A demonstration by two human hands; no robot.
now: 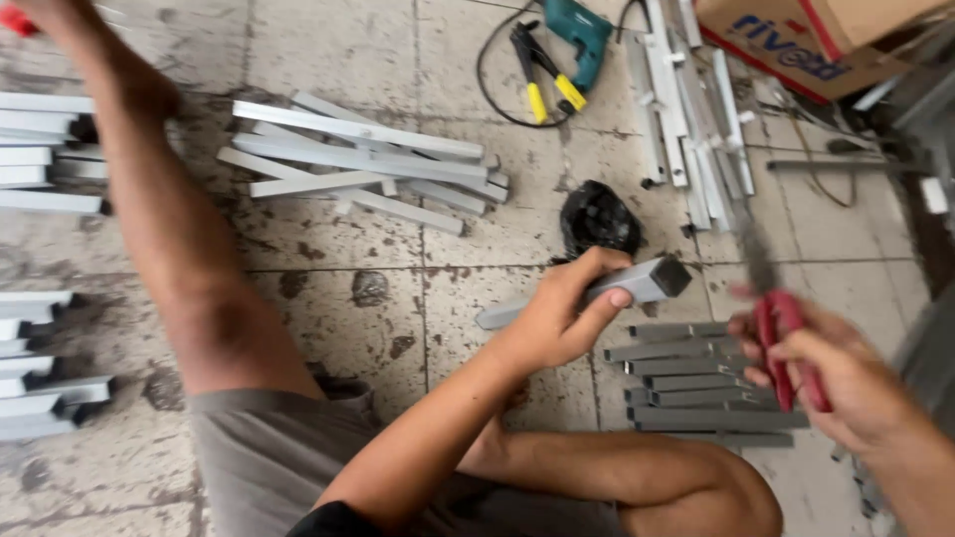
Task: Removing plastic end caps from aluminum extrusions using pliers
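Note:
My left hand (562, 320) grips a short grey square metal tube (649, 280) and holds it roughly level above the tiled floor, open end pointing right. My right hand (846, 386) is closed around the red handle of a hand tool (781, 343). The tool's thin blade, blurred by motion, reaches up towards the tube's right end. Under and between the hands lies a small stack of cut grey tube pieces (696, 390). My bare legs are in view, one stretched out to the left (169, 229) and one folded at the bottom (686, 482).
More grey metal lengths lie in heaps at the top middle (358, 159), along the left edge (40, 149) and at the top right (686, 109). A teal power drill (582, 35), yellow-handled cutters (542, 85), a black bag (597, 219) and a cardboard box (796, 40) sit beyond.

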